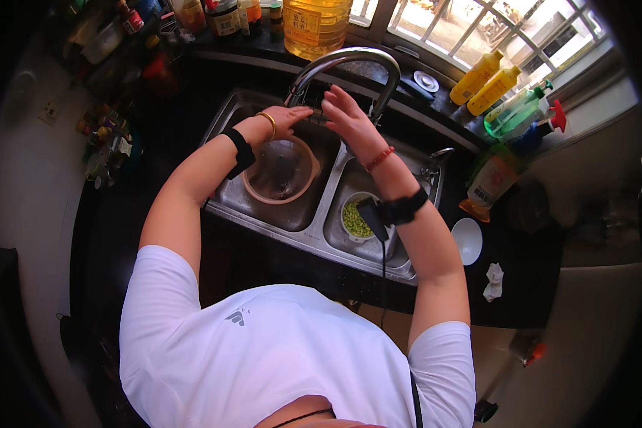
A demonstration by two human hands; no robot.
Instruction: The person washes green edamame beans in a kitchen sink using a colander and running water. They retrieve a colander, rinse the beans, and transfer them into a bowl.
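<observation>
My left hand (288, 121), with a gold bangle at the wrist, reaches over the back of the left sink basin (307, 211). Its fingers are stretched out and I see nothing in them. Facing it, my right hand (349, 119) is raised near the chrome faucet (353, 52), its fingers spread and no object visible in its palm. Between and behind the hands, a dark wire rack (314, 119) is partly hidden. Below my left hand, a pinkish plastic basin (270, 197) holds dark contents and liquid. A white strainer (358, 239) of chopped green pieces (356, 218) stands in the right sink basin (336, 235).
A large jug of yellow liquid (315, 29) stands behind the faucet. Yellow bottles (479, 77) and a green bottle (516, 112) line the windowsill. Right of the sink lie a white bowl (466, 241) and crumpled tissue (494, 282). A cable (383, 267) hangs from my right wrist strap.
</observation>
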